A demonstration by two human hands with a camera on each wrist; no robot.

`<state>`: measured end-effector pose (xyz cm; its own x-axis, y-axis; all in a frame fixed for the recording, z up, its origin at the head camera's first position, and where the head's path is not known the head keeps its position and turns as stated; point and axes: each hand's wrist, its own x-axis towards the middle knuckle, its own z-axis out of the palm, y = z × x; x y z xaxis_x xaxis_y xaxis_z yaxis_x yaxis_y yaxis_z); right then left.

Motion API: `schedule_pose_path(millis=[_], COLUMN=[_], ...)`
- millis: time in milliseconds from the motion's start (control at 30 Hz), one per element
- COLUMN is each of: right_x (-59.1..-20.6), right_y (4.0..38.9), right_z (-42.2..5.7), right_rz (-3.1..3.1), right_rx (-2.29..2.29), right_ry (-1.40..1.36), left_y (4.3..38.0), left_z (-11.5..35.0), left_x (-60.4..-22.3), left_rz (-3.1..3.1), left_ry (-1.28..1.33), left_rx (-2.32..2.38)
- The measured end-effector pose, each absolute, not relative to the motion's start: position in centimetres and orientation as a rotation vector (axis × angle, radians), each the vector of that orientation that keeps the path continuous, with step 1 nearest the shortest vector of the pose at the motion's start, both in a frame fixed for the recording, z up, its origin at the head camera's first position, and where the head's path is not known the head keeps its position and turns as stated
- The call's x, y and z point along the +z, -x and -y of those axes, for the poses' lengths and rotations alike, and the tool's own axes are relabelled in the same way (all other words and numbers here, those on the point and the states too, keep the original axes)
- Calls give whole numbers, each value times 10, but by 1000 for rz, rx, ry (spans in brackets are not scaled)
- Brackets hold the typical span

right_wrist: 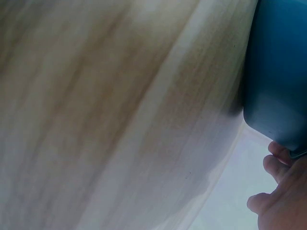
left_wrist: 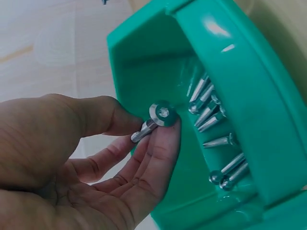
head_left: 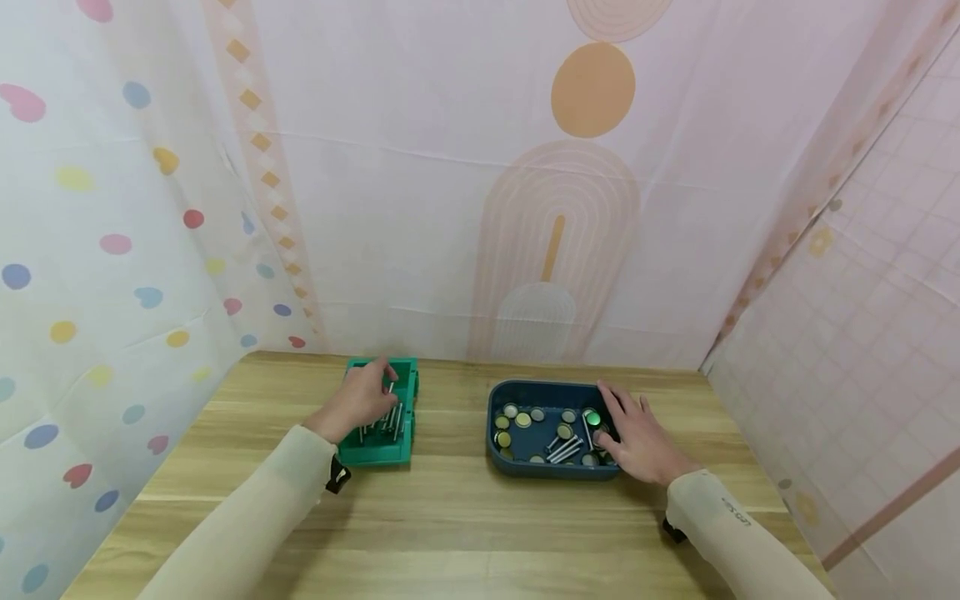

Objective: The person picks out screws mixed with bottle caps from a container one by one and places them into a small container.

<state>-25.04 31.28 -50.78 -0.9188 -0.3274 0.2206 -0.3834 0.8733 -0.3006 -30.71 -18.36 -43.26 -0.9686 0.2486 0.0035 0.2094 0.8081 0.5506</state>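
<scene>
My left hand (head_left: 363,396) is over the green bin (head_left: 375,454), pinching a metal bolt (left_wrist: 160,113) between thumb and fingers. The bolt has a broad round head with a recessed socket. Several similar silver bolts (left_wrist: 225,141) lie in the bin below. My right hand (head_left: 637,437) rests at the right end of the dark blue tray (head_left: 551,472), its thumb over the rim and its fingers extended. In the right wrist view only some fingers (right_wrist: 274,167) show beyond the tray's outer wall.
Inside the blue tray lie several bolts (head_left: 566,451) and scattered round gold and silver caps (head_left: 522,420), one of them green. Bin and tray stand apart on the wooden table (head_left: 450,533). A patterned cloth (head_left: 390,217) hangs along the table's back edge.
</scene>
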Motion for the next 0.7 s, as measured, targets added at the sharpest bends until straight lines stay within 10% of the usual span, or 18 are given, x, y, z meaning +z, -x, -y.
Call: schedule_pose_path(millis=[700], right_x=[-502], right_y=[249], right_z=[-310], right_rz=[2922], right_rx=[457], right_ry=[-536], left_y=[313], left_z=[186], left_x=[-441], left_rz=[-2872], left_ry=[-282], left_rx=[729])
